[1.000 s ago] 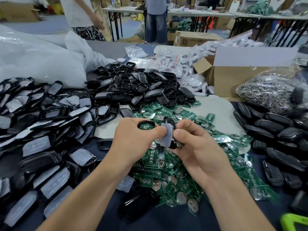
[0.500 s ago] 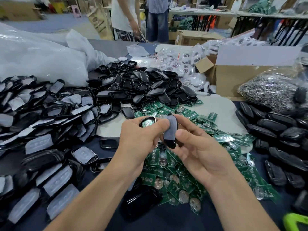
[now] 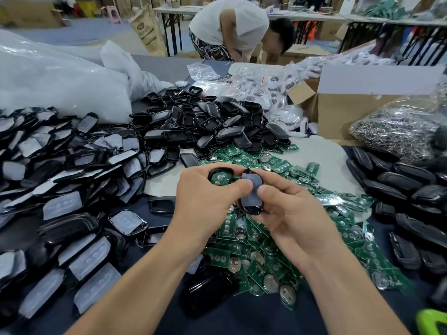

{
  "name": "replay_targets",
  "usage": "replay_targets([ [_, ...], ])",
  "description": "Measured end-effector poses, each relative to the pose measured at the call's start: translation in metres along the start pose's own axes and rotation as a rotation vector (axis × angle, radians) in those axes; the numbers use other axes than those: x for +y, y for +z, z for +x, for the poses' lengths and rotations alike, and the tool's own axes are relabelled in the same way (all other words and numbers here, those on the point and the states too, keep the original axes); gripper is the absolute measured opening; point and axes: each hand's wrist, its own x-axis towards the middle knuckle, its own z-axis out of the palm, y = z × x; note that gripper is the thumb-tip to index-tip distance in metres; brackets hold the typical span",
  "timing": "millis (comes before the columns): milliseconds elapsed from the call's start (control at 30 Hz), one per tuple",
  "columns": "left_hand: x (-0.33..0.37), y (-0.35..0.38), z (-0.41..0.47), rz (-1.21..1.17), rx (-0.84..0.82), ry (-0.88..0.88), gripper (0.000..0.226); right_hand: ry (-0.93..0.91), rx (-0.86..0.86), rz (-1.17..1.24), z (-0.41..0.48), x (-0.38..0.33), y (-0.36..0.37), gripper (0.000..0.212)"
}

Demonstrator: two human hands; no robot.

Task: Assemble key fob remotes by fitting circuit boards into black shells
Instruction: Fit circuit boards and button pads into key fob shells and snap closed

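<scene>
My left hand point(image 3: 208, 201) grips a black shell half point(image 3: 220, 176) with a green circuit board seated inside it, held above the table's middle. My right hand point(image 3: 287, 213) pinches a second black shell half point(image 3: 251, 194) whose grey rubber pad faces me; my left thumb also presses on that pad. The two halves sit side by side, almost touching. Under my hands lies a heap of loose green circuit boards point(image 3: 256, 247) with round coin cells.
Shell halves with grey pads point(image 3: 79, 189) cover the left side. Empty black shells point(image 3: 212, 126) are piled at the back, closed black fobs point(image 3: 411, 189) at the right. A cardboard box point(image 3: 343, 112), a bag of metal parts point(image 3: 396, 129) and a person bending over stand behind.
The padded shell half has tilted and sunk a little in my right hand, and my left thumb now lies across its pad. The person behind has bent down over the table.
</scene>
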Motion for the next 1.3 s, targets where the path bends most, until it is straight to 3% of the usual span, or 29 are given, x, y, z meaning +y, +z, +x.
replay_targets([
  [133,-0.002,0.001,0.0,0.059,0.015,0.007,0.019,-0.142,0.135,-0.317,0.0,0.005,0.003,0.034],
  [367,-0.004,-0.005,0.005,-0.091,-0.19,-0.197,0.015,-0.143,0.152,-0.383,0.003,0.007,0.003,0.04],
  [600,-0.01,-0.005,0.009,-0.125,-0.11,-0.205,0.017,-0.169,0.154,-0.456,-0.001,0.008,0.005,0.021],
  [767,-0.008,-0.004,0.006,-0.137,-0.094,-0.168,0.013,-0.171,0.168,-0.455,-0.001,0.008,0.003,0.019],
  [1033,-0.006,-0.003,0.005,0.052,0.049,-0.046,0.02,-0.205,0.173,-0.557,-0.001,0.012,0.007,0.02],
  [1300,-0.006,-0.004,0.005,-0.002,-0.005,-0.076,0.013,-0.208,0.217,-0.528,-0.002,0.011,0.007,0.024],
])
